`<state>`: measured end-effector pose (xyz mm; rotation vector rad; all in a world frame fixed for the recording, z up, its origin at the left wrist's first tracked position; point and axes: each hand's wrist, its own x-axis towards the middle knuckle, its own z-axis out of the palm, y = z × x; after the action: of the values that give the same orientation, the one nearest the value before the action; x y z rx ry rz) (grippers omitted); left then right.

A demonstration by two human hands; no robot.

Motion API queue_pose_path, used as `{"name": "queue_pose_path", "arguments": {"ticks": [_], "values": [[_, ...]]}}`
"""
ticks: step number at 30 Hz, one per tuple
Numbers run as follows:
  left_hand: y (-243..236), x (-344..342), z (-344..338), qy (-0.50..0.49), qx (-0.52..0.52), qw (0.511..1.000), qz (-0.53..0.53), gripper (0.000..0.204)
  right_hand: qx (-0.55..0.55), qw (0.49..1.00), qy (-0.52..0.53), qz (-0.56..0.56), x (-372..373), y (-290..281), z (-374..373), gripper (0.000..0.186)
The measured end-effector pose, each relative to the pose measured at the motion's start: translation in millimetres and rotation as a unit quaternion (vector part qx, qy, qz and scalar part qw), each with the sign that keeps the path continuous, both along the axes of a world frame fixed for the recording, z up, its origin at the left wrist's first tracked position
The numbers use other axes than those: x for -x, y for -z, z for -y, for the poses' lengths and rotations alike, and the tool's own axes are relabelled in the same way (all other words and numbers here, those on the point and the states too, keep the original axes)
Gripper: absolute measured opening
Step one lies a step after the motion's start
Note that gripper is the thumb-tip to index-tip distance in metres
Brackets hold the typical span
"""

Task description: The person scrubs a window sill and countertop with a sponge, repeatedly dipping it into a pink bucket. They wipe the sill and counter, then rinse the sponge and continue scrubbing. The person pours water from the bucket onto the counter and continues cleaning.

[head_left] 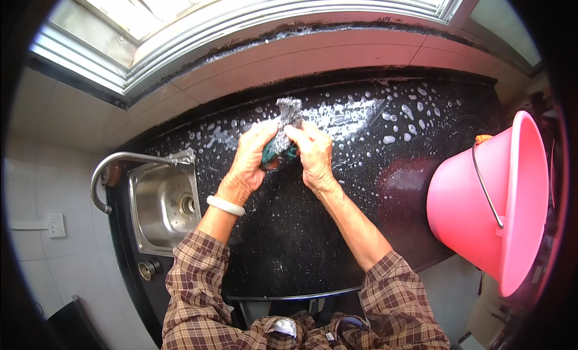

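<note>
Both hands meet over a black countertop [277,241] and grip a crumpled scouring cloth [290,109], silvery grey mesh on top with dark green beneath. My left hand [248,156], with a white bangle at the wrist, is closed around the cloth's left and lower side. From the right, my right hand [315,154] pinches the cloth with thumb and fingers; part of it is hidden by the hands. White soap suds [343,118] are spread over the wet counter behind and to the right of my hands.
At the left are a steel sink [194,229] and a curved tap [123,156], with a small metal cup-shaped piece [149,269] at the near corner. A large pink bucket [463,199] with a wire handle stands right. A tiled wall and window [289,25] bound the back.
</note>
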<state>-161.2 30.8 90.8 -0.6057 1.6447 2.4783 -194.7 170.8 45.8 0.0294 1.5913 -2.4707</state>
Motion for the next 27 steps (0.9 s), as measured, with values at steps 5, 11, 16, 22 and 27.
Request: {"name": "queue_pose_path", "arguments": {"ticks": [5, 11, 16, 22, 27], "values": [[28, -12, 2, -0.087, 0.214, 0.973, -0.028, 0.026, -0.026, 0.997, 0.064, -0.037, -16, 8, 18, 0.016], [51, -46, 22, -0.206, 0.111, 0.968, 0.087, 0.034, -0.113, 0.986, 0.103, -0.072, -7, -1, -4, 0.027], [40, -46, 20, -0.034, 0.129, 0.991, -0.022, 0.051, -0.026, 0.992, 0.016, -0.124, -3, -13, -21, 0.027], [24, -13, -6, 0.08, -0.154, 0.984, -0.03, 0.052, 0.102, 0.994, -0.017, -0.018, -18, -13, -5, 0.029], [33, -23, -19, 0.001, -0.004, 1.0, 0.026, 0.035, -0.122, 0.979, 0.046, -0.158, -3, 4, -15, 0.023]]}}
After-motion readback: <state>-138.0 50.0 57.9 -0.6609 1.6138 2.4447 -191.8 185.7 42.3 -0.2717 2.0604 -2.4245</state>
